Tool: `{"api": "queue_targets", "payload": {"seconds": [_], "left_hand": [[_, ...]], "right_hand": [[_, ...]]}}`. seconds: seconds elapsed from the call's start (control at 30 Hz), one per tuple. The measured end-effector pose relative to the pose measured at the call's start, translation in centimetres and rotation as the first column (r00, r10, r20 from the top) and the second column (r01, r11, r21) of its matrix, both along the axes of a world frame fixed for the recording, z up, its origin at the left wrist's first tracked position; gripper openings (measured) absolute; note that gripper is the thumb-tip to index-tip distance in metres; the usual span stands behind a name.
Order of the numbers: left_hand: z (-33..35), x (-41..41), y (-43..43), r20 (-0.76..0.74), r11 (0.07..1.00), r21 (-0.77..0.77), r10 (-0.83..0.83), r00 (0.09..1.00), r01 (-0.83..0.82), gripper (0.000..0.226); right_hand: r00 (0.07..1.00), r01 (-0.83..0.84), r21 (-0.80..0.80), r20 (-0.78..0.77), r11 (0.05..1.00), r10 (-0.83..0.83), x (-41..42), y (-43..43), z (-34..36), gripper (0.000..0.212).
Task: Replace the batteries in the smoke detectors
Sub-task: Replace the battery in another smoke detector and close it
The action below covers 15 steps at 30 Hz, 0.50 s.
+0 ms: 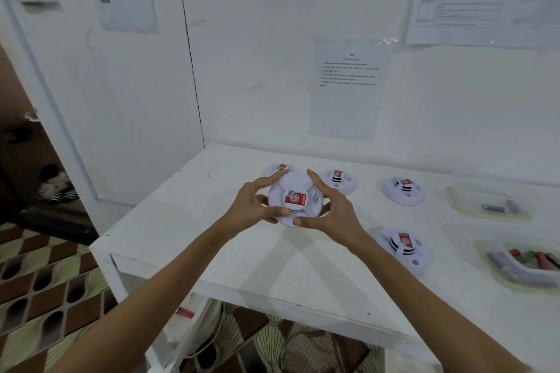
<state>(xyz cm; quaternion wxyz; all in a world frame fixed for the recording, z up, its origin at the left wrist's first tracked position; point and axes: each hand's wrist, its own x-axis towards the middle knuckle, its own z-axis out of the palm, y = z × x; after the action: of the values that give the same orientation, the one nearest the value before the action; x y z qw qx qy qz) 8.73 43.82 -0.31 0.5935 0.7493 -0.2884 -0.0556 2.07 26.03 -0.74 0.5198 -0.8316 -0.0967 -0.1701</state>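
Observation:
A round white smoke detector (295, 198) with a red label is held above the white table (242, 251), its front facing me. My left hand (254, 206) grips its left rim and my right hand (330, 206) grips its right rim. Several more detectors lie on the table: one behind the held one (277, 168), one (338, 180) just right of it, one (404, 191) farther right and one (404, 247) nearer me. A clear tray (488, 206) at the right holds dark batteries. A second tray (524, 266) nearer me holds coloured batteries.
The table stands in a corner against white walls with taped paper sheets (348, 88). Its left edge drops to a patterned floor (45, 281). A red lighter-like object (186, 312) lies under the table.

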Motion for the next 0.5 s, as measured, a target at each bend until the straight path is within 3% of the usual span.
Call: {"api": "queue_targets", "payload": {"seconds": [0.23,0.5], "left_hand": [[-0.2,-0.1,0.1,0.011,1.0,0.021,-0.004,1.0,0.004,0.071],[-0.2,0.5,0.6,0.112,0.986,0.126,-0.12,0.986,0.106,0.089]], "right_hand": [[0.996,-0.066,-0.134,-0.076,0.989,0.056,0.2,-1.2,-0.5,0.102],[1.0,0.001,-0.156,-0.006,0.988,-0.002,0.5,-1.8,-1.4,0.104]]}}
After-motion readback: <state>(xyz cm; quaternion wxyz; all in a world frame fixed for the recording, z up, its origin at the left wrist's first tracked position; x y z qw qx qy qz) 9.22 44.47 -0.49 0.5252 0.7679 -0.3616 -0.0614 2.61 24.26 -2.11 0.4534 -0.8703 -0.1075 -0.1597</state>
